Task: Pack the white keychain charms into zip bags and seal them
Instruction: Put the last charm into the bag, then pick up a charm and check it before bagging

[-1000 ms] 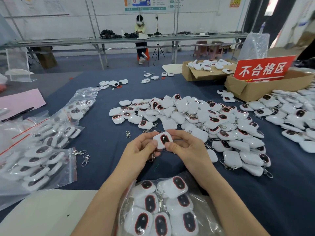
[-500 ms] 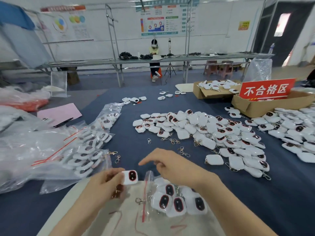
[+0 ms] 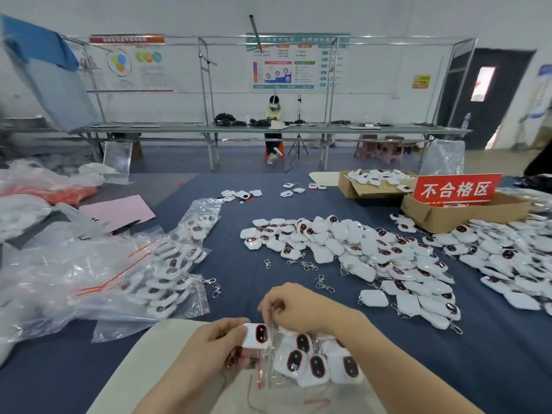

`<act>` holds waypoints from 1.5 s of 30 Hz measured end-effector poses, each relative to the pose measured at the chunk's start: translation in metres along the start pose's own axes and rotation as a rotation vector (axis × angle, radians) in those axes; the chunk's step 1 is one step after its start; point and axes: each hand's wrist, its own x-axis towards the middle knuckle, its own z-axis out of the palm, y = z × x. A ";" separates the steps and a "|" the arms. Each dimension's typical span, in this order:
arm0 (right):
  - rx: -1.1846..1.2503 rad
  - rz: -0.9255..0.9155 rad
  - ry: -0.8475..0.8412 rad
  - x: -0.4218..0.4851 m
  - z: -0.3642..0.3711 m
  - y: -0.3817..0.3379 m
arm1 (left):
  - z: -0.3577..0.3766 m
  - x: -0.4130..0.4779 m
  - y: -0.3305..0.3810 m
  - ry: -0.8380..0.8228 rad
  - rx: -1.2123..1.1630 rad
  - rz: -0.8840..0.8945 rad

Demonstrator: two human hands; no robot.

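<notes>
My left hand grips a white keychain charm with a dark red-rimmed oval, right at the mouth of a clear zip bag with a red seal line. My right hand pinches the bag's upper lip and holds the mouth apart. Several charms lie inside that bag, which rests near the table's front edge. A big loose pile of charms spreads across the dark blue table beyond my hands.
Filled zip bags lie at the left among loose plastic. Two cardboard boxes and a red sign stand at the back right, more charms at the right. Loose metal clasps lie ahead. A person sits at a far bench.
My left hand has carried the charm right, up to the bag's mouth. My right hand, open over the bag before, now pinches its lip. The camera has tilted up.
</notes>
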 end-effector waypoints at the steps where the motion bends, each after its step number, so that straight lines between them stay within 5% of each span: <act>1: 0.026 0.006 -0.009 0.001 -0.001 0.000 | 0.001 0.000 0.002 -0.009 0.007 0.003; 13: 0.275 0.068 -0.090 0.004 -0.006 0.000 | 0.005 0.004 0.002 0.045 -0.010 0.004; 19: 0.331 0.056 -0.068 0.006 -0.003 0.000 | 0.010 0.014 -0.005 0.054 0.200 0.025; 26: 0.374 -0.009 0.123 0.005 0.002 0.005 | 0.016 0.021 -0.012 0.106 0.318 0.149; 31: 0.534 0.130 0.336 -0.009 -0.013 0.030 | 0.016 0.021 -0.013 0.147 0.287 0.133; 45: 0.495 0.238 0.397 -0.050 -0.020 0.056 | 0.022 0.028 -0.012 0.126 0.269 0.086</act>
